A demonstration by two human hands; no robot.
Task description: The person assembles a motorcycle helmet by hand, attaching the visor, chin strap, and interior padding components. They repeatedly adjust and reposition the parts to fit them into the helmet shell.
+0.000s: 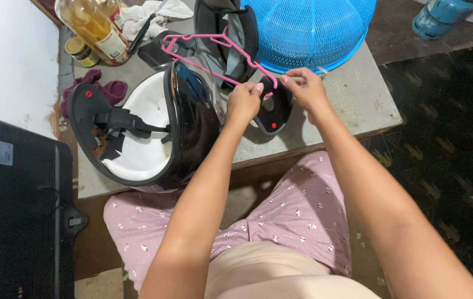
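Two hands meet over the far half of the grey table (358, 105), both closed on a black helmet pad (274, 108). The left hand (243, 102) pinches the pad's upper edge from the nine o'clock side, thumb and forefinger together; the right hand (305, 88) pinches the same edge from about one o'clock. The pad hangs just below and between the fingertips, its lower end touching or nearly touching the tabletop, though that contact is hard to judge from this angle. It is a curved, cheek-shaped piece, black, with a red snap near its bottom and an oval cut-out in the middle. A pink plastic hanger (214, 52) runs from ten o'clock of the hands down to them, its end seemingly caught at the pad's top. At nine o'clock of the left hand, just beside it, a glossy black helmet (186, 122) lies open side up, showing its white liner. A blue basket (308, 30) sits upturned at twelve o'clock.
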